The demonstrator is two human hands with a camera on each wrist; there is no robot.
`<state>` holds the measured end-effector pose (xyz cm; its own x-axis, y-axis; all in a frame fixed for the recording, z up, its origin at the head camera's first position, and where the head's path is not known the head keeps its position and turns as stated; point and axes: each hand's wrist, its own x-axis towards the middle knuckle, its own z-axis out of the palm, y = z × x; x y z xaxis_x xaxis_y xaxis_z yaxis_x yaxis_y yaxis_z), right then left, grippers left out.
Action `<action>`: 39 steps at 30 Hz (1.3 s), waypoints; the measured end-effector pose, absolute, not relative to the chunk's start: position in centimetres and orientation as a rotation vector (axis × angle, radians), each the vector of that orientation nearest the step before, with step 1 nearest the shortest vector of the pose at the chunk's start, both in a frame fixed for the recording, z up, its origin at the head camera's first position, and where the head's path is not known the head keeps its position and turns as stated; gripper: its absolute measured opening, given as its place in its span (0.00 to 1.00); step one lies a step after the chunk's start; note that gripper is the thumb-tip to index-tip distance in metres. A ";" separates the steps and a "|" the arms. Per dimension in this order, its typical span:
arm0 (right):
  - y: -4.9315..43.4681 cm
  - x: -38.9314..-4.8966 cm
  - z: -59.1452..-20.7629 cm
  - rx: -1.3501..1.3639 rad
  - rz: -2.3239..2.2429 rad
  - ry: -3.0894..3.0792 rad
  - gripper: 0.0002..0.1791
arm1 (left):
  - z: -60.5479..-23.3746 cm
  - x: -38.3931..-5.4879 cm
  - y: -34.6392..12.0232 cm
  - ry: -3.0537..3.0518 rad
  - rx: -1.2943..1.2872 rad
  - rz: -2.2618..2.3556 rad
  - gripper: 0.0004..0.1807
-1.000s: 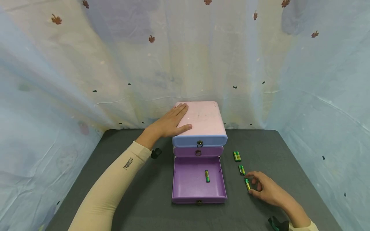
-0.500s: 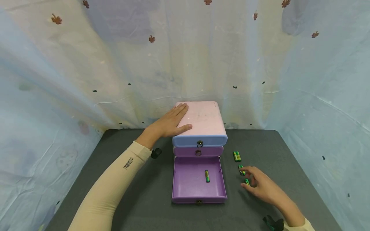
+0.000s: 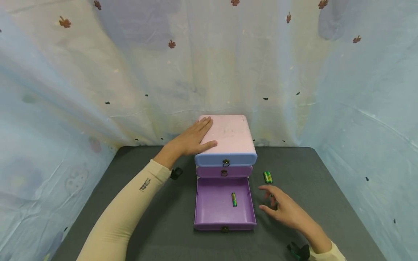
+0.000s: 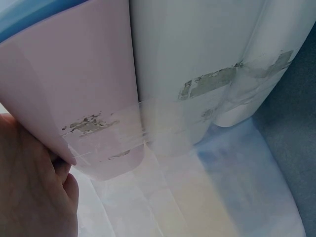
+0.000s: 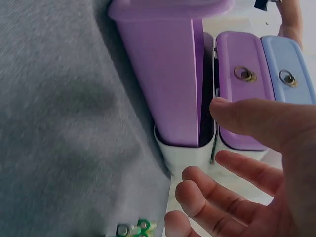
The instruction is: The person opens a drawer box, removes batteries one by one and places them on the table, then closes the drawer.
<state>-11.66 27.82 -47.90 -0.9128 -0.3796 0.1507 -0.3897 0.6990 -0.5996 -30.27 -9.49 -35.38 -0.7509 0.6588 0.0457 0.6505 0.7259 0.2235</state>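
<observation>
A drawer unit with a pink top [image 3: 228, 132] stands at the middle of the table. My left hand [image 3: 191, 137] rests on the left of that top, fingers straight. The bottom purple drawer [image 3: 212, 208] is pulled out, and one green battery [image 3: 234, 199] lies in it. Just right of this drawer, my right hand [image 3: 282, 210] hovers with thumb and fingers spread and nothing between them. Behind it on the table lies a pair of green batteries [image 3: 267, 177]. The hand hides other batteries in the head view; battery ends [image 5: 138, 228] show low in the right wrist view.
Above the pulled-out drawer are a shut purple drawer [image 3: 209, 172] and a shut blue drawer [image 3: 209, 160], each with a ring pull. A dark grey cloth [image 3: 156, 235] covers the table. A patterned curtain [image 3: 209, 65] surrounds the back and sides.
My right hand has moved left, from beside the nearest single battery toward the drawer's right side, and now covers the nearer batteries. My left hand has stayed on the pink top.
</observation>
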 end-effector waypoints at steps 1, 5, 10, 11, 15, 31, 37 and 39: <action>27.6 -11.7 -47.9 0.655 1.020 -2.881 0.32 | -35.4 -30.3 -9.5 2.886 1.096 0.353 0.52; 26.9 -12.0 -47.9 0.674 1.011 -2.876 0.33 | -35.5 -30.3 -9.5 2.890 1.097 0.357 0.52; 26.0 -12.2 -48.1 0.690 0.988 -2.872 0.34 | -35.4 -30.3 -9.5 2.888 1.097 0.361 0.52; 25.9 -12.3 -48.1 0.691 0.983 -2.874 0.34 | -35.4 -30.3 -9.5 2.888 1.098 0.361 0.52; 25.3 -12.5 -48.2 0.693 0.968 -2.880 0.34 | -35.4 -30.3 -9.5 2.886 1.099 0.360 0.52; 23.3 -13.2 -49.2 0.646 0.973 -2.935 0.36 | -35.3 -30.2 -9.4 2.881 1.098 0.367 0.52; 22.5 -13.3 -49.4 0.575 0.958 -2.966 0.35 | -35.3 -30.2 -9.4 2.878 1.099 0.369 0.52; 22.2 -13.4 -49.4 0.542 0.958 -2.974 0.35 | -35.2 -30.2 -9.4 2.877 1.100 0.371 0.52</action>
<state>-13.39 22.21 -49.44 -0.9411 -0.3298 0.0752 -0.3116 0.7590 -0.5717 -30.17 -9.44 -35.25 -0.7479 0.6621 0.0484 0.6527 0.7201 0.2353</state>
